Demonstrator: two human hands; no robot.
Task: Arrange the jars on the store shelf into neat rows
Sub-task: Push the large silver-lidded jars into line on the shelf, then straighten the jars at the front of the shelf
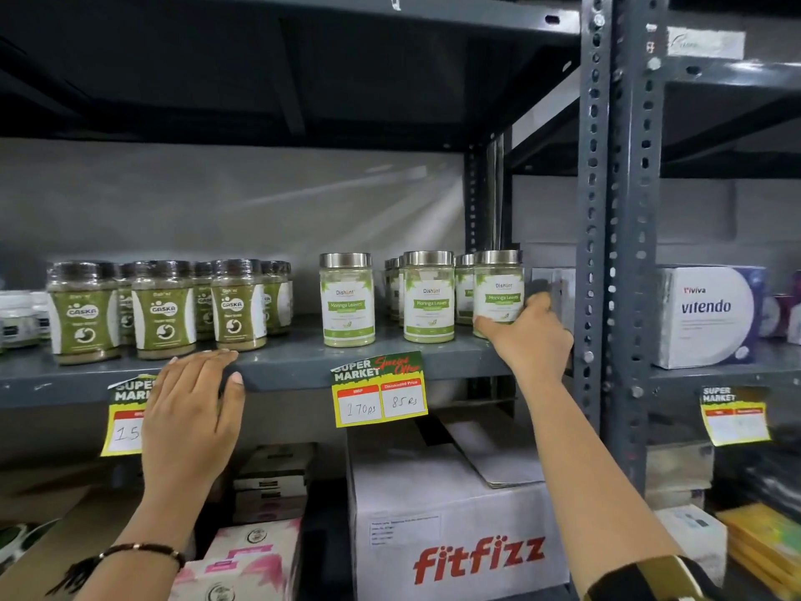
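Note:
On the grey metal shelf (286, 362) stand several silver-lidded Moringa Leaves jars. One (346, 299) stands alone in the middle, another (429, 297) to its right, more sit behind. My right hand (526, 336) is wrapped around the base of the rightmost jar (498, 288), which stands upright at the front right by the post. To the left, several dark-lidded green Gaska jars (162, 310) stand in rows. My left hand (195, 409) lies flat on the shelf's front edge below them, holding nothing.
A perforated steel upright (615, 236) stands just right of my right hand. Beyond it sits a white Vitendo box (706, 316). Yellow price tags (379, 392) hang from the shelf edge. Below are a Fitfizz carton (459, 527) and stacked boxes (268, 483).

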